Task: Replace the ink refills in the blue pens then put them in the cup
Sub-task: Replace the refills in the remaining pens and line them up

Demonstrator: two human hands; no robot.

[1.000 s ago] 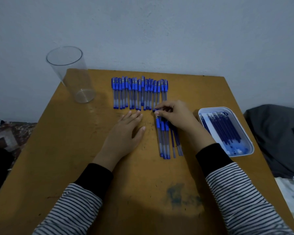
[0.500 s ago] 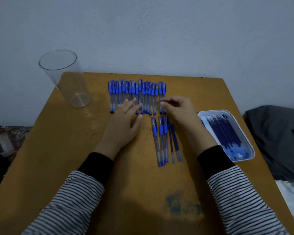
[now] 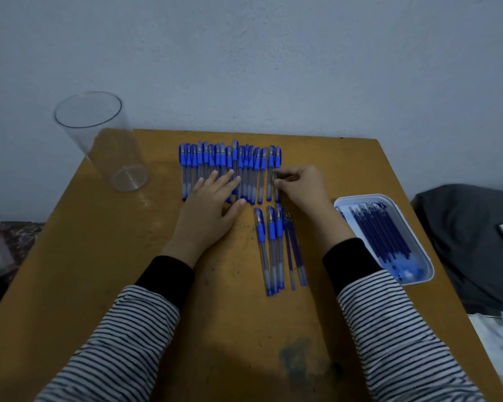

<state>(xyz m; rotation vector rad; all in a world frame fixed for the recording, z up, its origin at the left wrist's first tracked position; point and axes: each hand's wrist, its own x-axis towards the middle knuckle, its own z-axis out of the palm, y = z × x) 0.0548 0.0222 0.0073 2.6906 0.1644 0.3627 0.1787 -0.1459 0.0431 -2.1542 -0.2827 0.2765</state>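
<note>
A row of several blue capped pens (image 3: 230, 166) lies side by side at the back of the wooden table (image 3: 99, 271). My left hand (image 3: 209, 210) rests flat on the row's lower ends, fingers straight. My right hand (image 3: 299, 187) curls its fingers at the rightmost pen (image 3: 277, 161) of the row and pinches its barrel. Three more blue pens (image 3: 269, 248) and loose refills (image 3: 295, 250) lie nearer me, between my arms. A clear, empty plastic cup (image 3: 105, 143) stands at the back left corner.
A white tray (image 3: 418, 250) holding several dark blue ink refills (image 3: 381, 236) sits at the table's right edge. A dark cloth (image 3: 471, 242) lies beyond it on the right. The wall runs close behind the table. A dark stain (image 3: 299, 361) marks the near tabletop.
Both hands moved away from me, from the near pens up to the back row. The left hand now lies on the row; the right hand now pinches the rightmost pen.
</note>
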